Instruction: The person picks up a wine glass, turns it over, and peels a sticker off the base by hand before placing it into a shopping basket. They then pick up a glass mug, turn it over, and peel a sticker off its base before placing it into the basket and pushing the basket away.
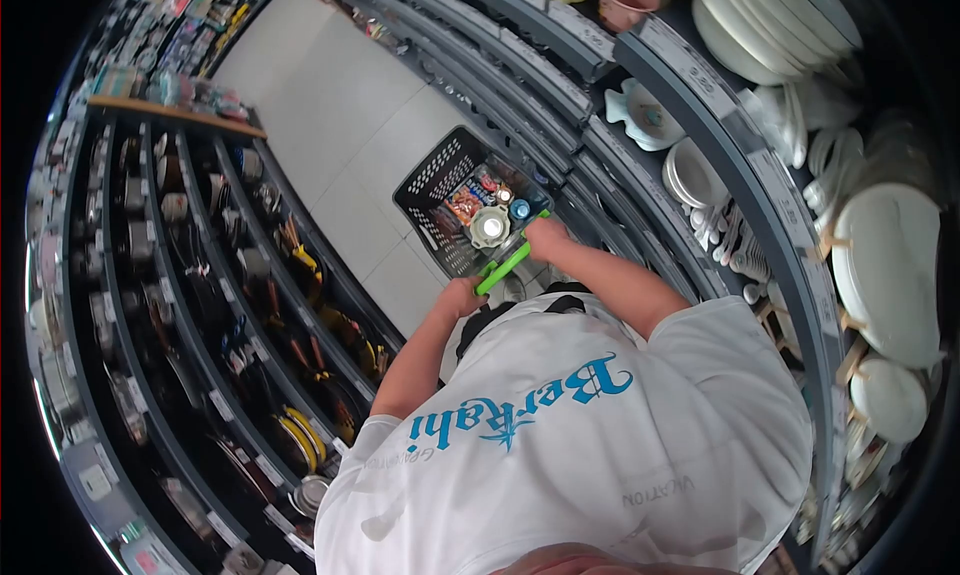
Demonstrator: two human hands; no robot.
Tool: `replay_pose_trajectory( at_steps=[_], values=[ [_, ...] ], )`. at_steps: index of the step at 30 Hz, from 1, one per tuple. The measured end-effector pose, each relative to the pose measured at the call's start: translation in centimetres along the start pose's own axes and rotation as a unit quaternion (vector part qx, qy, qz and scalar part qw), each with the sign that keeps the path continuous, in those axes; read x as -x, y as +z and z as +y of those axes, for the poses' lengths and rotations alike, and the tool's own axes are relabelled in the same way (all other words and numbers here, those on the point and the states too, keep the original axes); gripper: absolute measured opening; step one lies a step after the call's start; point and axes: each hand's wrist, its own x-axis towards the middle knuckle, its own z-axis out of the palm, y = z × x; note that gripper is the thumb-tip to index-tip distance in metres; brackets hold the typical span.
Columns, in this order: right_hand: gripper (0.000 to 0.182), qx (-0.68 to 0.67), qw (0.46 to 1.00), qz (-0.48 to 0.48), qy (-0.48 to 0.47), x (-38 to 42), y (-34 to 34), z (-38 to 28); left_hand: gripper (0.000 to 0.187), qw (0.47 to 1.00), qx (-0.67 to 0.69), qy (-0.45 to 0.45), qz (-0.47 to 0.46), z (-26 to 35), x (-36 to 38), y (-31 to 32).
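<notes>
Both my arms reach forward to the bright green handle (508, 267) of a dark grey shopping basket cart. My left hand (461, 297) is closed around the handle's left end, and my right hand (547, 238) grips it near the right end. Just beyond the handle is the perforated basket (428, 182). Inside it lie a pale scalloped item (490, 227) with a bright round centre, a blue round-topped item (519, 209), and colourful packages (466, 203). Their exact kinds are too small to tell.
Shelves (215, 265) of pans and kitchen tools line the left. Close on my right, shelves hold stacked white bowls (780, 20), a fish-shaped dish (648, 113), white spoons and large oval plates (888, 275). A tiled aisle floor (335, 105) runs ahead between them.
</notes>
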Motion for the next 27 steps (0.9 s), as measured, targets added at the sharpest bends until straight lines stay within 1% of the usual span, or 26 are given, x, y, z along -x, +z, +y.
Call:
replay_pose_trajectory(
  at_steps=[1, 3, 5, 7, 9, 11, 13, 15, 16, 18, 19, 21, 22, 24, 25, 27],
  values=[
    [0.02, -0.01, 1.0, 0.002, 0.005, 0.1, 0.5, 0.2, 0.048, 1.0, -0.01, 0.011, -0.005, -0.3, 0.1, 0.0],
    [0.02, -0.025, 0.999, 0.011, 0.017, 0.3, 1.0, 0.2, 0.054, 1.0, 0.015, 0.022, 0.003, -0.7, 0.3, 0.0],
    [0.021, -0.031, 0.999, 0.021, 0.031, 0.8, 1.5, 0.2, 0.056, 0.998, 0.027, 0.05, -0.011, -1.3, -0.5, 0.0],
    [0.022, -0.032, 0.999, 0.008, 0.043, 1.0, 1.8, 0.3, 0.059, 0.998, -0.021, 0.061, -0.02, -1.0, -0.1, 0.0],
    [0.023, -0.037, 0.998, -0.009, 0.052, 1.7, 2.2, 0.1, 0.059, 0.997, -0.022, 0.067, -0.031, -1.3, 0.1, 0.0],
    [0.023, -0.077, 0.994, 0.029, 0.067, 2.5, 2.1, 0.1, 0.058, 0.996, 0.02, 0.079, -0.045, -1.4, 0.3, -0.3],
    [0.024, -0.08, 0.994, 0.042, 0.065, 2.5, 3.0, 0.1, 0.058, 0.994, 0.012, 0.089, -0.061, -1.8, 0.4, -0.3],
    [0.022, -0.106, 0.987, 0.051, 0.112, 2.9, 3.6, -0.1, 0.058, 0.989, -0.016, 0.129, -0.073, -2.2, 0.2, 0.1],
    [0.022, -0.107, 0.986, 0.051, 0.117, 2.9, 4.1, 0.0, 0.058, 0.988, -0.017, 0.132, -0.075, -2.2, 0.3, 0.0],
    [0.029, -0.107, 0.991, 0.074, 0.043, 3.2, 4.4, 0.4, 0.059, 0.984, -0.042, 0.153, -0.086, -1.9, 0.3, -0.6],
    [0.029, -0.107, 0.99, 0.076, 0.048, 3.7, 4.6, 0.4, 0.059, 0.983, -0.044, 0.159, -0.087, -1.9, 0.2, -0.7],
    [0.043, -0.26, 0.941, 0.201, 0.083, 5.2, 5.5, 0.0, 0.058, 0.978, -0.047, 0.192, -0.073, -2.1, 0.3, -0.5],
    [0.043, -0.26, 0.94, 0.202, 0.086, 5.6, 6.4, -0.1, 0.058, 0.977, -0.047, 0.195, -0.075, -2.1, 0.3, -0.4],
    [0.053, -0.283, 0.869, 0.36, 0.188, 6.0, 9.4, 0.0, 0.057, 0.977, -0.057, 0.195, -0.068, -2.0, 0.1, -0.1],
    [0.053, -0.282, 0.869, 0.36, 0.19, 6.4, 11.2, 0.3, 0.057, 0.976, -0.056, 0.197, -0.068, -2.0, 0.2, -0.1],
    [0.056, -0.283, 0.894, 0.22, 0.269, 7.7, 14.5, 1.5, 0.056, 0.975, -0.064, 0.203, -0.068, -1.6, 0.3, -0.3]
  ],
)
